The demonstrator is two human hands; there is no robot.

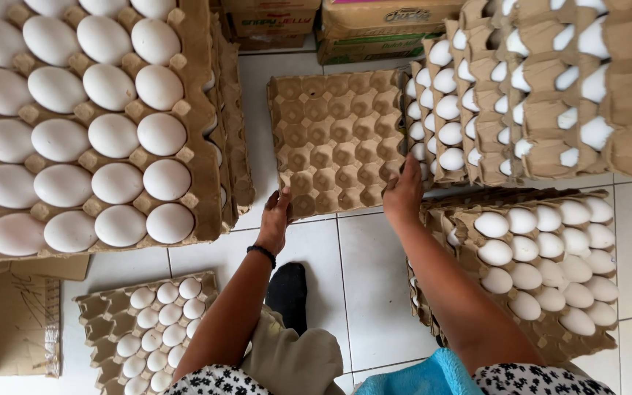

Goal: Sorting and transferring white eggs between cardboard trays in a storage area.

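An empty brown cardboard egg tray [334, 139] lies on the white tiled floor ahead of me. My left hand [276, 214] grips its near left corner; a black band circles that wrist. My right hand [404, 192] holds the tray's near right edge, close to a stack of filled trays [448, 110]. Both arms reach forward from the bottom of the view.
A tall stack of trays full of white eggs [89, 124] fills the left. More filled stacks [543, 263] stand at right and upper right. A partly filled tray [148, 329] lies at lower left. Cardboard boxes [374, 22] line the back. My black-socked foot [288, 289] rests on the floor.
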